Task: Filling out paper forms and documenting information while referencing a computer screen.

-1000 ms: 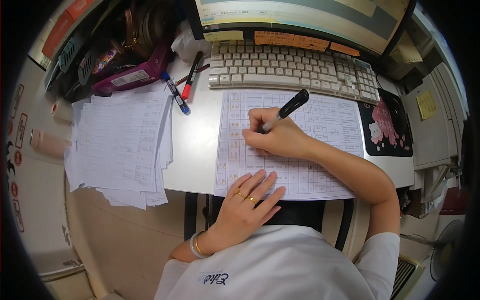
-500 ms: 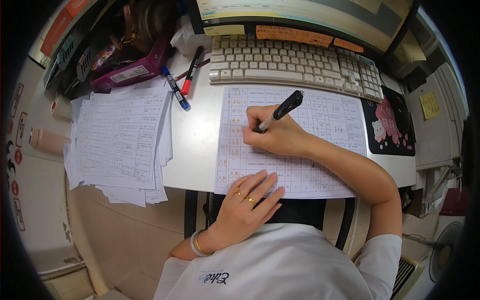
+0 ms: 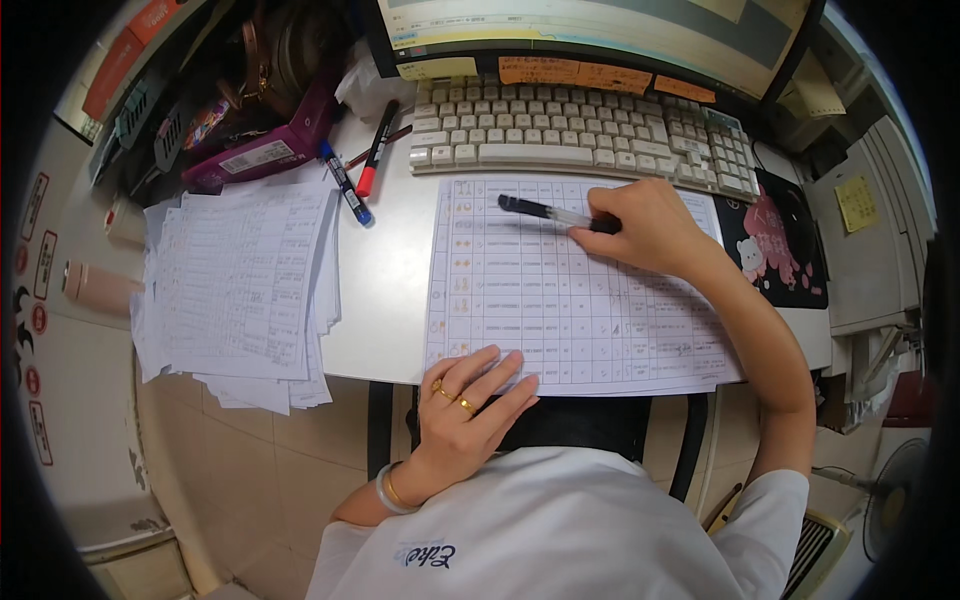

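A printed table sheet [image 3: 560, 300] lies on the white desk in front of me. My right hand [image 3: 650, 228] rests on its upper right part and grips a black pen [image 3: 555, 213], which now lies nearly flat and points left over the sheet. My left hand [image 3: 465, 415], with two gold rings and a pale bangle, lies flat with fingers spread on the sheet's lower left corner at the desk edge.
A stack of printed papers [image 3: 240, 285] hangs over the desk edge at left. Blue [image 3: 347, 185] and red [image 3: 372, 150] markers lie above it. A white keyboard [image 3: 580, 135], a monitor [image 3: 600, 25] and a black mouse pad [image 3: 775, 240] stand behind.
My right hand has shifted right and up on the sheet and turned the pen from upright writing angle to nearly flat, tip pointing left. My left hand has stayed put.
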Tool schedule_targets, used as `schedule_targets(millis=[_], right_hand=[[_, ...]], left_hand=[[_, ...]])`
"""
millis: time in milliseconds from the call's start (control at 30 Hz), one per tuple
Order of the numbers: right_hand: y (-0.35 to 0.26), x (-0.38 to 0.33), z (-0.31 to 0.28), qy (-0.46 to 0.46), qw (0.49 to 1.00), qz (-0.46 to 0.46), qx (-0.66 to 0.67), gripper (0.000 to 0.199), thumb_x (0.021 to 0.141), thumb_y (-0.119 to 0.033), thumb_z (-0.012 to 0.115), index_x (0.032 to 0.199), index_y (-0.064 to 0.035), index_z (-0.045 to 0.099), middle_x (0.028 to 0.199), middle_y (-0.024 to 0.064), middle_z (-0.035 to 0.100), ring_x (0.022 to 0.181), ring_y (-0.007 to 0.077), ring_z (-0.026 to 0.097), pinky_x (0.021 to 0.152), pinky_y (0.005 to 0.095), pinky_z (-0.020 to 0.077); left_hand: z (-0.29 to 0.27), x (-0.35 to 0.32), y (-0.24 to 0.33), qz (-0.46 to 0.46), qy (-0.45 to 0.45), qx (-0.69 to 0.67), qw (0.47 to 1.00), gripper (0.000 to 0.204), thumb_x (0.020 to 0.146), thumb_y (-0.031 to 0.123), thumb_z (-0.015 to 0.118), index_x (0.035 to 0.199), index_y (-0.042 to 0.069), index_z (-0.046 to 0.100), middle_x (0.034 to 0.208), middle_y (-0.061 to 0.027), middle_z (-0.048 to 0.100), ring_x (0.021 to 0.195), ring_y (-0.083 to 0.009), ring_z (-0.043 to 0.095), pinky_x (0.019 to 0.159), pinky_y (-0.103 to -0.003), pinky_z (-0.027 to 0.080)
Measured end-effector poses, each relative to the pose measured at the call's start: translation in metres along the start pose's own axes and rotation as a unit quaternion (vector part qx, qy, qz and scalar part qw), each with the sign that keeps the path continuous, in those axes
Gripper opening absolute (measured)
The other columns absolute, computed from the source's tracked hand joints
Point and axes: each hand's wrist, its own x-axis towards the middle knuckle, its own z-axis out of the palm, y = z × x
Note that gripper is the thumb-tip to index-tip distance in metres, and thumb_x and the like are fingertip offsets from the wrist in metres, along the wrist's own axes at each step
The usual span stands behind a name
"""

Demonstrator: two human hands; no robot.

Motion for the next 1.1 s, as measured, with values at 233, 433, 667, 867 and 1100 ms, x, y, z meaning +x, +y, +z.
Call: schedule_targets(millis=[233,433,667,867,1100], right_hand=[[0.011,-0.007,-0.011,0.002,1.000,0.031,-0.002,0.037,0.079,-0.039,0.071,0.069,-0.0045,0.061,0.059,0.0120,0.061,0.055,0.0321,0.059,0.054,0.0400,0.0467],[0.015,-0.013,-0.015,0.006,0.997,0.072,0.010,0.039,0.080,-0.039,0.070,0.066,-0.0042,0.059,0.058,0.0121,0.060,0.054,0.0323,0.058,0.054,0.0391,0.0456],[0.021,-0.017,-0.004,0.029,0.999,0.037,0.014,0.037,0.080,-0.035,0.073,0.070,-0.0040,0.055,0.061,0.0104,0.057,0.055,0.0278,0.054,0.052,0.0370,0.0418],[0.024,-0.021,0.001,0.065,0.998,-0.005,-0.013,0.036,0.081,-0.038,0.072,0.080,-0.0059,0.056,0.078,0.0079,0.061,0.067,0.0261,0.059,0.059,0.0357,0.0453],[0.026,-0.025,0.008,0.087,0.995,-0.017,-0.044,0.037,0.084,-0.042,0.069,0.092,-0.0072,0.056,0.082,0.0090,0.062,0.071,0.0287,0.062,0.062,0.0399,0.0476]], left_hand=[[0.003,0.007,0.001,0.006,0.008,0.006,1.000,0.026,0.072,0.017,0.081,0.098,0.015,0.074,0.112,-0.0022,0.069,0.103,-0.0214,0.061,0.086,-0.035,0.043],[0.004,0.015,0.002,-0.005,0.002,-0.001,1.000,0.023,0.071,0.013,0.080,0.094,0.014,0.075,0.111,-0.0021,0.069,0.103,-0.0245,0.060,0.086,-0.036,0.043],[0.006,0.007,0.004,-0.007,-0.014,0.031,0.999,0.034,0.068,0.018,0.082,0.101,0.016,0.074,0.117,-0.0032,0.066,0.109,-0.0248,0.057,0.091,-0.037,0.040],[0.011,-0.006,0.000,0.001,-0.024,0.080,0.997,0.044,0.065,0.022,0.084,0.107,0.021,0.073,0.130,-0.0050,0.058,0.115,-0.0239,0.050,0.095,-0.037,0.033],[0.018,-0.011,-0.005,-0.001,0.004,0.103,0.995,0.048,0.063,0.022,0.085,0.108,0.022,0.072,0.127,-0.0041,0.061,0.115,-0.0219,0.050,0.095,-0.035,0.031]])
